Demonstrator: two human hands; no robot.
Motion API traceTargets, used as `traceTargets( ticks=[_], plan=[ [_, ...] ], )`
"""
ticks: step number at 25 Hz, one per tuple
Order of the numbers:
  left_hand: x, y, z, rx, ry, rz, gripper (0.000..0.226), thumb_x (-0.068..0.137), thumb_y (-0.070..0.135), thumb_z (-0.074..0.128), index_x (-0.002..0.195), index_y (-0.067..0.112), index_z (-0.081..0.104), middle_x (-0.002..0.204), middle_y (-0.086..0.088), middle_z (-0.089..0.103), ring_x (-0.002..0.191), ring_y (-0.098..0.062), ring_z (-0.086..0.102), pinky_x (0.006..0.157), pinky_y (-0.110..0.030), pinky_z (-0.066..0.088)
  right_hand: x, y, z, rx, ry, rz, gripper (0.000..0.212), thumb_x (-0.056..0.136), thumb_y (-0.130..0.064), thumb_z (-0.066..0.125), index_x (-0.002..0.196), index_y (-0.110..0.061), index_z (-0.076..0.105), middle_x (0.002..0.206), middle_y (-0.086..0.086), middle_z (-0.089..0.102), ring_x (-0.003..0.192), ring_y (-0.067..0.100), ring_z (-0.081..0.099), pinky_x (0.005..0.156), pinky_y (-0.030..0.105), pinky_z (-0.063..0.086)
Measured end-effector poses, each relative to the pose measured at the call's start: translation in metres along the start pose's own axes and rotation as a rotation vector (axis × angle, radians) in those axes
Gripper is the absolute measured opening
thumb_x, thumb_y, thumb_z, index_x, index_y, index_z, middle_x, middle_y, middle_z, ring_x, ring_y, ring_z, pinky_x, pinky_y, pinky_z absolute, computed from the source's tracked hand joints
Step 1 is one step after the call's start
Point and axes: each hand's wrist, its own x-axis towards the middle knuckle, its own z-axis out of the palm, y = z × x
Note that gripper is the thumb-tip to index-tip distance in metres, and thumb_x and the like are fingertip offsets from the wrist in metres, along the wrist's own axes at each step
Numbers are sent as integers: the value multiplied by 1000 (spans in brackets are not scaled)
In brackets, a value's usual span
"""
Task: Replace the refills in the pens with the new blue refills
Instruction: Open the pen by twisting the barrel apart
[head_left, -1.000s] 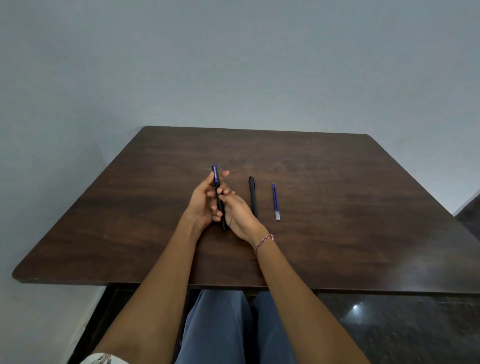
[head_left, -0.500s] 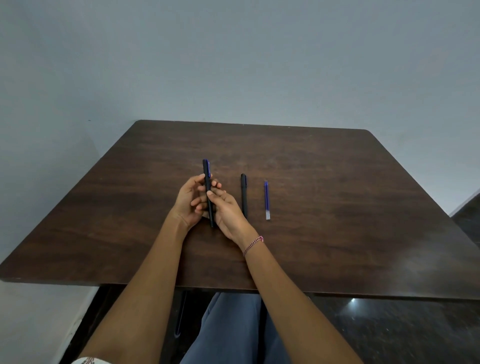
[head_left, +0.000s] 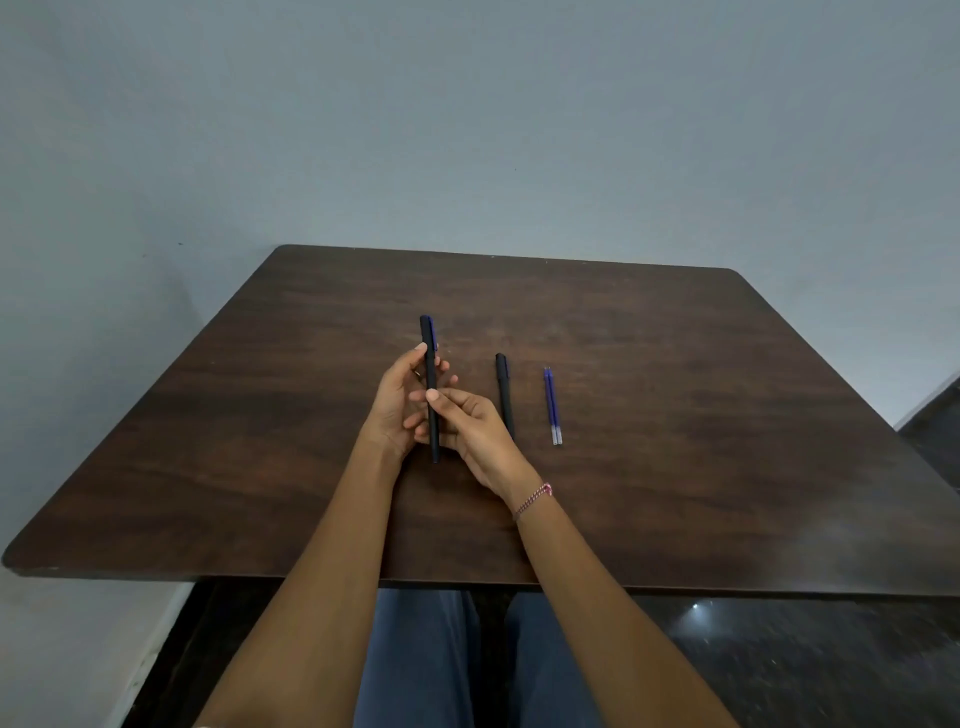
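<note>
A black pen with a blue clip (head_left: 430, 374) is held above the dark wooden table (head_left: 675, 467), its cap end pointing away from me. My left hand (head_left: 397, 405) grips its upper half and my right hand (head_left: 472, 426) pinches its lower half from the right. A second black pen (head_left: 504, 387) lies on the table just right of my right hand, partly hidden by it. Two thin blue refills (head_left: 552, 405) lie side by side further right, clear ends toward me.
A plain grey wall stands behind the table. My legs in blue trousers (head_left: 441, 660) are under the near edge. A dark glossy floor (head_left: 805, 660) shows at lower right.
Both hands have kept their hold on the pen and turned it slightly, so the blue clip now faces right. The pen on the table and the refills have not moved.
</note>
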Motion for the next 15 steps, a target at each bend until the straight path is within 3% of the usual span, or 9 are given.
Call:
traceTargets(
  ticks=[3, 8, 15],
  plan=[
    [-2, 1, 1, -36, 78, 28, 16, 91, 27, 57, 86, 13, 64, 72, 2, 64, 69, -11, 65, 75, -29, 53, -3, 1, 3, -123, 52, -43, 20, 95, -23, 56, 101, -11, 71, 79, 5, 68, 78, 14, 63, 73, 25, 52],
    [-3, 3, 7, -108, 159, 69, 14, 91, 21, 56, 81, 12, 60, 62, 4, 61, 61, -8, 60, 68, -26, 49, -4, 1, 5, -284, 140, -64, 28, 91, -27, 63, 102, -3, 71, 77, 15, 51, 57, 7, 40, 50, 16, 35],
    [-5, 5, 6, -102, 250, 98, 13, 89, 16, 56, 77, 12, 59, 63, 2, 60, 59, -8, 61, 61, -21, 50, -5, 2, 6, -295, 136, -55, 23, 89, -32, 65, 95, -11, 73, 63, 2, 60, 49, 6, 44, 45, 16, 37]
  ],
)
